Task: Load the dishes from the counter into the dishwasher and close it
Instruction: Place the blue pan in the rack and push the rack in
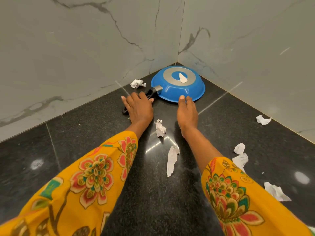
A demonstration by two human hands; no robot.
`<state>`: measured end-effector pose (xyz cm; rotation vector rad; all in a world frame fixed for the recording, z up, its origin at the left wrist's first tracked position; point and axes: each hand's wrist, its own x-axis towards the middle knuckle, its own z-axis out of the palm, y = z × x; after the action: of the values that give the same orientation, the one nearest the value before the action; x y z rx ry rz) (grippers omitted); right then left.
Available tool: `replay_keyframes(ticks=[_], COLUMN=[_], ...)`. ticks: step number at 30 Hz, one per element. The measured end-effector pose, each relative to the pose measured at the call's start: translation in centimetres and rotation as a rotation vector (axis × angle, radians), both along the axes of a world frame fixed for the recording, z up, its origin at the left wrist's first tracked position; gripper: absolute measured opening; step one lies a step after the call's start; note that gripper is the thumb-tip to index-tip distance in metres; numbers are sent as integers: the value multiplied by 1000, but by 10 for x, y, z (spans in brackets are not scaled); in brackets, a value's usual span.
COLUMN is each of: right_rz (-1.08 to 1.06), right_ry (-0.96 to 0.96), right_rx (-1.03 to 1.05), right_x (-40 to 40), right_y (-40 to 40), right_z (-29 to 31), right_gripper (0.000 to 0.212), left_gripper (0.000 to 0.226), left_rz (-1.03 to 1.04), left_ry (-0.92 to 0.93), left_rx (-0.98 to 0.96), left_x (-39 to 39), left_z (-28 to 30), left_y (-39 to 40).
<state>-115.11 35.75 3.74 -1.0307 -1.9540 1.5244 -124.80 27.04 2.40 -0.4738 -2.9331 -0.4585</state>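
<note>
Two arms in yellow flowered sleeves [88,176] reach out over the black worktop [85,133]. Bits of crumpled paper [160,128] lie on it between and beside the arms. The left hand [139,106] lies flat, fingers spread, on top of the pan's black handle [150,94]; its grip is not closed around it. The right hand [186,111] is loose too, with its fingertips touching the rim of the blue pan [178,86]. The pan sits upside down in the far corner, by the marble walls [76,48]. A paper scrap [182,77] lies on its bottom.
</note>
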Motion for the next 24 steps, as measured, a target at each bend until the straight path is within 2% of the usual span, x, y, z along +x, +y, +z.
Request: replay_keyframes(ticks=[13, 19, 24], right_rz=[2, -151, -327], right_ry=[131, 134, 174], right_rx=[-14, 95, 89], right_x=[81, 143, 204], right_y=[-34, -32, -27], right_z=[24, 63, 99], right_gripper=[52, 52, 44], left_gripper=[42, 44, 47], left_rz=[0, -239, -377], left_ry=[-2, 278, 404], left_rx=[-44, -150, -78], left_x=[74, 114, 162], left_z=[18, 49, 65], left_y=[-58, -85, -99])
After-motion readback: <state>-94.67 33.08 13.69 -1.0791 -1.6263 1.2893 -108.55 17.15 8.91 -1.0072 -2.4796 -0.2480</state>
